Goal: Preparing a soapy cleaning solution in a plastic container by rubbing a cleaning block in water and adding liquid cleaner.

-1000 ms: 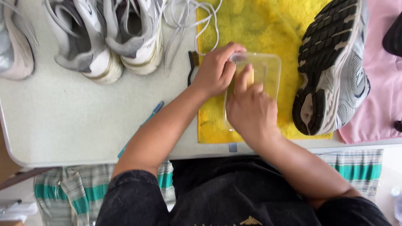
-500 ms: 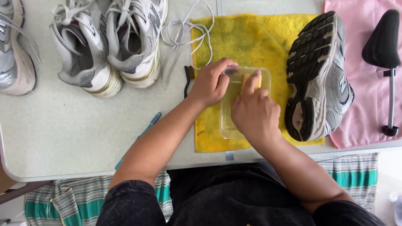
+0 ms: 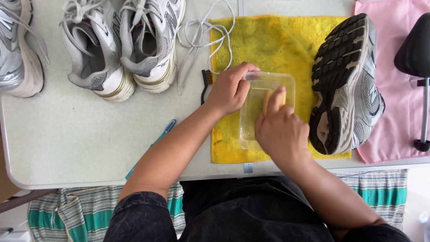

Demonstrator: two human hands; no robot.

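Note:
A clear plastic tub (image 3: 251, 117) sits on a yellow towel (image 3: 273, 45) near the table's front edge. My left hand (image 3: 228, 89) grips the tub's far left rim. Inside the tub, my right hand (image 3: 280, 132) is closed around a small yellowish object (image 3: 270, 99); I cannot tell what kind of object it is. Right of the tub, a grey sneaker (image 3: 347, 85) lies tipped on its side on the towel, its dark sole facing the tub.
A pair of grey and white sneakers (image 3: 121, 45) with loose laces stands at the back left, another sneaker (image 3: 15, 54) at the far left. A small black brush (image 3: 206, 83) and a blue toothbrush (image 3: 166, 128) lie left of the towel. A pink cloth (image 3: 398, 112) holds a black stand (image 3: 416, 54).
The view has shifted so the table sits lower in frame. Both hands stay at the tub; my right hand has moved slightly within it.

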